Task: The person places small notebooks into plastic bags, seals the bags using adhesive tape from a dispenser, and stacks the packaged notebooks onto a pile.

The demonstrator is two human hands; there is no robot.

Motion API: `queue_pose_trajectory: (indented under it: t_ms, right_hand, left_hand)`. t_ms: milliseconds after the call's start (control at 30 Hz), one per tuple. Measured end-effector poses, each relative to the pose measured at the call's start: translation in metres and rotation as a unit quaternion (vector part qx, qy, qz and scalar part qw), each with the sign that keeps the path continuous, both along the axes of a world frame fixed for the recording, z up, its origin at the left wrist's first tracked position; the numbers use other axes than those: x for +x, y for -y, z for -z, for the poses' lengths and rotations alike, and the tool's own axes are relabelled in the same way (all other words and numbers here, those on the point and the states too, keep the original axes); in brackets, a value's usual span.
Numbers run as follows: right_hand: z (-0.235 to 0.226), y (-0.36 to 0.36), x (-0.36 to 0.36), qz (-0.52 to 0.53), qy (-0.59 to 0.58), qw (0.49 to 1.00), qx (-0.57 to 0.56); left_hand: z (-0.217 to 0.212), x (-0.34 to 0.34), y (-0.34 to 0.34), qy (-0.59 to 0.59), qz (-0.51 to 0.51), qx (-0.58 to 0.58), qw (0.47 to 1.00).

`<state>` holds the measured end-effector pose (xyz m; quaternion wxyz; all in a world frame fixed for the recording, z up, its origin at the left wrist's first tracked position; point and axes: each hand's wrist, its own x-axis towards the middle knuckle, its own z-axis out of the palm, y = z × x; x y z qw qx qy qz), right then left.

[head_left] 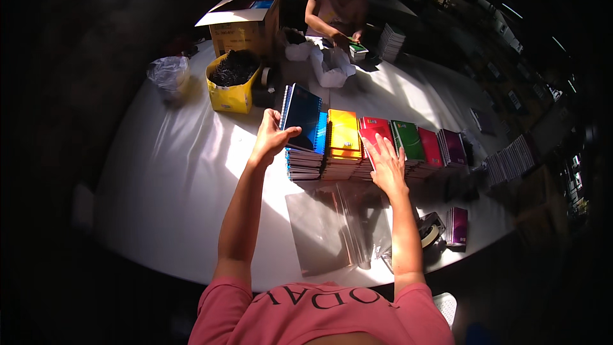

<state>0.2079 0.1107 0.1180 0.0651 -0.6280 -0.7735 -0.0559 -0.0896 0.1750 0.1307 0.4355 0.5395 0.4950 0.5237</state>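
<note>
My left hand (273, 137) is closed on a dark blue spiral notebook (302, 115), thumb on its cover, held tilted above a stack of blue notebooks (305, 163). Fingers spread, my right hand (388, 167) lies over a red notebook (368, 133) on top of its stack; whether it grips the edge I cannot tell. Between the two hands stands a stack of yellow notebooks (343, 129). Stacks of green (407, 138), red (429, 146) and purple notebooks (452, 147) continue the row to the right.
Clear plastic sheets (319, 230) lie in front of the stacks, beside a tape dispenser (432, 235) and a small purple notebook stack (456, 226). Behind are a yellow container (230, 97) of black coils and a cardboard box (239, 35). Across the table a person (338, 9) handles green notebooks.
</note>
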Motion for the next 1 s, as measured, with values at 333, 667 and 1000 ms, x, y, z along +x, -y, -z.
queue_pose_trajectory:
  t_ms: [333, 667, 1000]
  right_hand:
    - [0.017, -0.046, 0.0, 0.089, 0.007, 0.988, 0.124]
    - [0.001, -0.012, 0.098, 0.045, -0.199, 0.979, 0.021]
    - [-0.005, -0.015, 0.118, -0.001, -0.043, 0.999, -0.022]
  left_hand:
    - [0.023, -0.035, 0.076, 0.422, 0.197, -0.188, 0.865]
    - [0.038, -0.032, 0.112, 0.412, 0.233, -0.249, 0.845]
    - [0.041, 0.039, 0.122, 0.397, 0.236, -0.281, 0.841]
